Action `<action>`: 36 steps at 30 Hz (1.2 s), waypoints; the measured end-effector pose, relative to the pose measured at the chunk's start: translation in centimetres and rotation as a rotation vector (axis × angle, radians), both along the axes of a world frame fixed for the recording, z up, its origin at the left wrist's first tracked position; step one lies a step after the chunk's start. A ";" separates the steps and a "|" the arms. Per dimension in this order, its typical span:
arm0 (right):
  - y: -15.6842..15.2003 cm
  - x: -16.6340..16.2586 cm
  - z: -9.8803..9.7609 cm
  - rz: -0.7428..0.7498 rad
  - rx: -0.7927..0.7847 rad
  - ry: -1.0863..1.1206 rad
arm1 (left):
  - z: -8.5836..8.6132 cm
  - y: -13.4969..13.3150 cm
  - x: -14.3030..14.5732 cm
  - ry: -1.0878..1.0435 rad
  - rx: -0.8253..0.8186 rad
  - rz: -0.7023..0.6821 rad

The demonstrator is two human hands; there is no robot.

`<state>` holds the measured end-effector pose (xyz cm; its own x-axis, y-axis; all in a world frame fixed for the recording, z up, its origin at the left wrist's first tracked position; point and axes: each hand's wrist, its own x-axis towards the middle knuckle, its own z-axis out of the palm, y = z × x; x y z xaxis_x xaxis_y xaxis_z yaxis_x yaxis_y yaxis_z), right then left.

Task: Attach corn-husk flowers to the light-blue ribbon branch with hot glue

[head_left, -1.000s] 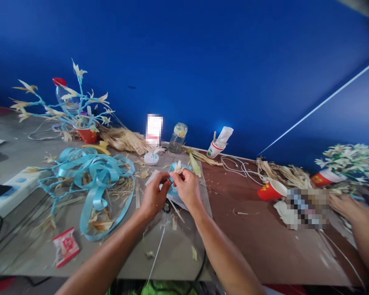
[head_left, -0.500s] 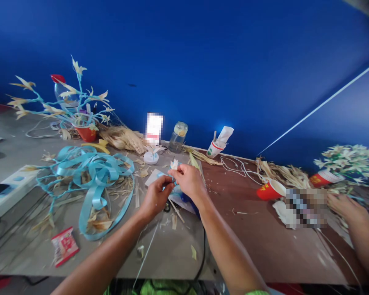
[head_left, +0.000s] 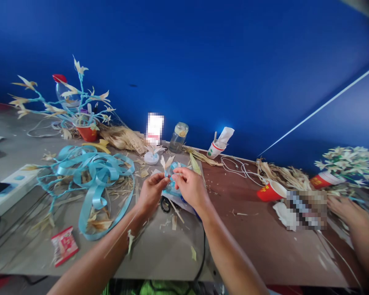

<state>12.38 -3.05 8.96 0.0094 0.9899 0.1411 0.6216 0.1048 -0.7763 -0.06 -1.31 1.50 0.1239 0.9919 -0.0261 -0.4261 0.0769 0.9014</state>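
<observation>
A small pale flower of dried husk petals (head_left: 166,163) stands upright in the fingertips of my left hand (head_left: 151,191), which pinches it at its base. Just to the right, the fingers of my right hand (head_left: 191,186) are curled together close to the flower's base; what they pinch is hidden. Light-blue material (head_left: 171,189) shows between and behind both hands. A heap of light-blue ribbon (head_left: 94,176) lies to the left, beside blue-wrapped stems tipped with husk petals. Farther back, a blue-wrapped branch of husk flowers (head_left: 81,88) stands in a red cup (head_left: 87,133).
A glass jar (head_left: 178,137), a white round stand (head_left: 151,158) and a cup with tissue (head_left: 217,148) stand near the blue wall. Husk scraps litter the table. A red paper cup (head_left: 272,190) lies at right, near another person's hand (head_left: 346,209). A power strip (head_left: 14,188) sits left.
My hands have drawn slightly apart. The flower has come left and lower with my left hand, its petals now showing spread. A husk strand now hangs by my left forearm.
</observation>
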 end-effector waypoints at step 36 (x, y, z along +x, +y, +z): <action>0.4 -2.0 -2.1 -0.128 0.078 0.096 | 0.9 -1.0 0.3 0.480 0.335 0.206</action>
<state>10.38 -2.64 6.86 0.1521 0.9659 0.2096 0.5569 0.0915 -0.8256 0.23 -2.34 2.45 -0.0195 0.9583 0.2851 0.0565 -0.2836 0.9573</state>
